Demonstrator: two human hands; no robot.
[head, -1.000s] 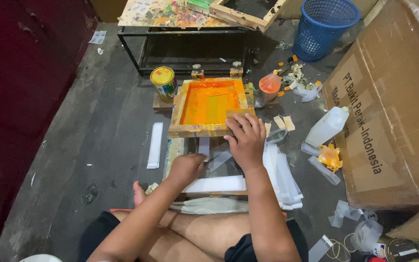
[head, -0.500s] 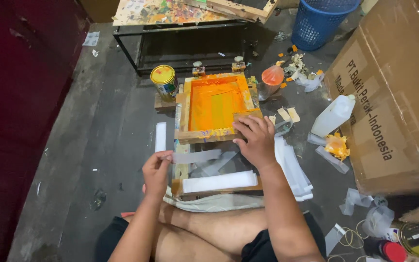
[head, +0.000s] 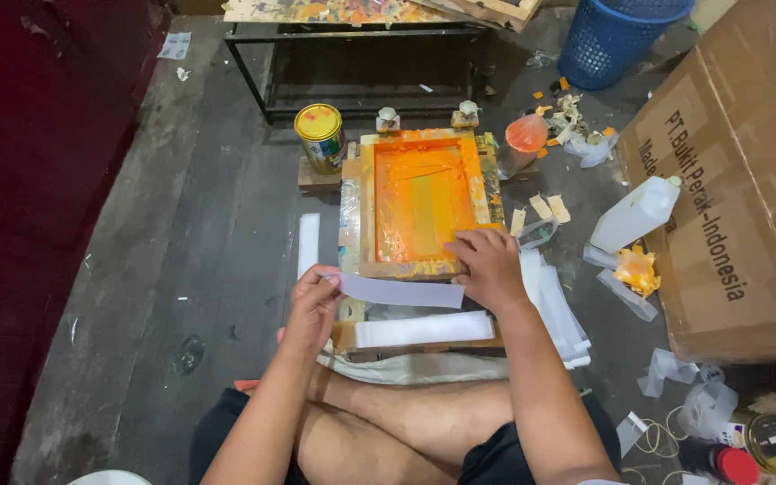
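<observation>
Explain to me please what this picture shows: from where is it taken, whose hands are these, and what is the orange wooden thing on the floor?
The picture comes from a camera on a person's head, looking down at their own hands and crossed legs on the floor. The orange thing is a wooden printing frame smeared with orange ink. The left hand pinches one end of a white paper strip; the right hand presses on the frame's lower right corner, by the strip's other end. Around it lie a paint can, a white plastic bottle, more white strips, a blue basket and a cardboard box.
</observation>
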